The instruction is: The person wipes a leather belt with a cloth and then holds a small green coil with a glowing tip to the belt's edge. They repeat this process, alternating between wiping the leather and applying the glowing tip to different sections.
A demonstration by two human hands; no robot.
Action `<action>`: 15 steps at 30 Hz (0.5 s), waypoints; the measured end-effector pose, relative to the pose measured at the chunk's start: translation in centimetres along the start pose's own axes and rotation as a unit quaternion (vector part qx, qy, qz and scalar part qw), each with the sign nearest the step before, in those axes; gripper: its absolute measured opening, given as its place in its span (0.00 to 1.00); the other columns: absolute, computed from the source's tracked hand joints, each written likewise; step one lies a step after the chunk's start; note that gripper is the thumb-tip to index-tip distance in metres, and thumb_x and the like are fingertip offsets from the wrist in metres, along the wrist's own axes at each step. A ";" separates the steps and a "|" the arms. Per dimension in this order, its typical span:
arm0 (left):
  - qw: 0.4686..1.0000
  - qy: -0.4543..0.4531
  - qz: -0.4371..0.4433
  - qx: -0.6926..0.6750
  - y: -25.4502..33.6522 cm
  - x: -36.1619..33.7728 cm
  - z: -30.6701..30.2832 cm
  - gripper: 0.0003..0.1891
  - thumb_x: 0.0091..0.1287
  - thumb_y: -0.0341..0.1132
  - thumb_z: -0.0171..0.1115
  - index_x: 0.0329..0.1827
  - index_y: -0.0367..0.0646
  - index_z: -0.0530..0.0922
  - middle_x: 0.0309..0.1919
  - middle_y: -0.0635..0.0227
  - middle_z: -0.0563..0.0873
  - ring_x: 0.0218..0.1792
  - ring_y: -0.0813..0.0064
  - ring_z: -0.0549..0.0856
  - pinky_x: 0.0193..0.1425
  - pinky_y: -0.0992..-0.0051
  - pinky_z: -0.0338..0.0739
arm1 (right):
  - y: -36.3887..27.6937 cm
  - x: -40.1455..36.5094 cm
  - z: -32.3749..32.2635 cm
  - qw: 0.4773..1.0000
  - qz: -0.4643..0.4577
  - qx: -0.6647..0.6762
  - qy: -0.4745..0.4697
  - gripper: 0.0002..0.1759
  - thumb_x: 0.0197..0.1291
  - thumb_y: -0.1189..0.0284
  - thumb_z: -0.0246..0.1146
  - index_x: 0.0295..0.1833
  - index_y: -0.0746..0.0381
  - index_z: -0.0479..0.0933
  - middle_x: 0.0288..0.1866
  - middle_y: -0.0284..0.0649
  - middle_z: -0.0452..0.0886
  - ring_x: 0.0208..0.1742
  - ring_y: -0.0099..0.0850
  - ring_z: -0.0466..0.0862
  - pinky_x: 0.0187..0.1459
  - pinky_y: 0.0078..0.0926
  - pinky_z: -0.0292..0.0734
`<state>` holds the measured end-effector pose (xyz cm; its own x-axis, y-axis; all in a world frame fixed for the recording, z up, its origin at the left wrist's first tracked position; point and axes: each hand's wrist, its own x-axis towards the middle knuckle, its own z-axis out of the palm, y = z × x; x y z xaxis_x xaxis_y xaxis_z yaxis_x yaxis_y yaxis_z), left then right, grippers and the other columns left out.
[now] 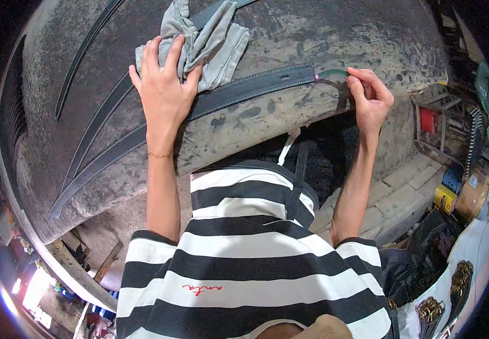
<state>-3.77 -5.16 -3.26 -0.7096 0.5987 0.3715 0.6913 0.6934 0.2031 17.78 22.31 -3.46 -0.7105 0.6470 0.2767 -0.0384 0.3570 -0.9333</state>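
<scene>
A dark leather belt strap [250,90] with pale stitching along its edges lies across the worn work surface. My left hand [164,85] rests palm down over the strap and against a crumpled grey cloth [216,53], its fingers spread. Beside the strap's squared right end, my right hand [373,96] pinches a thin green stick-like tool [333,73] between thumb and fingertips. The tool's pinkish tip is at or very near the strap's end; whether it touches cannot be made out.
More dark straps [81,62] lie to the left. The rounded front edge of the work surface [278,133] faces me. Lower right are a yellow box [444,199], a cardboard roll [473,192] and bunches of brass-coloured buckles [429,309]. A wooden stool frame [442,107] stands at right.
</scene>
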 end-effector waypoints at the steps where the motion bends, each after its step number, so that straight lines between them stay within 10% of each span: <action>1: 1.000 0.000 0.000 0.001 0.0 0.0 0.0 0.27 0.62 0.47 0.67 0.66 0.56 0.77 0.67 0.59 0.73 0.67 0.54 0.73 0.70 0.38 0.58 | 0.0 0.0 0.0 1.000 0.000 0.000 0.000 0.09 0.58 0.87 0.64 0.44 0.69 0.84 0.38 0.35 0.83 0.38 0.19 0.78 0.39 0.14 0.71; 15: 1.000 -0.006 -0.007 0.004 0.1 0.0 0.0 0.27 0.62 0.47 0.67 0.66 0.56 0.77 0.68 0.58 0.72 0.69 0.53 0.71 0.70 0.38 0.57 | 0.2 -0.2 -0.1 0.999 0.002 -0.045 -0.012 0.09 0.57 0.87 0.65 0.43 0.69 0.85 0.39 0.35 0.84 0.38 0.19 0.78 0.39 0.13 0.71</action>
<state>-3.71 -5.14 -3.21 -0.7205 0.5937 0.3585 0.6805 0.7048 0.2005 17.99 22.34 -3.67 -0.7266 0.6328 0.2675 0.0258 0.4142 -0.9098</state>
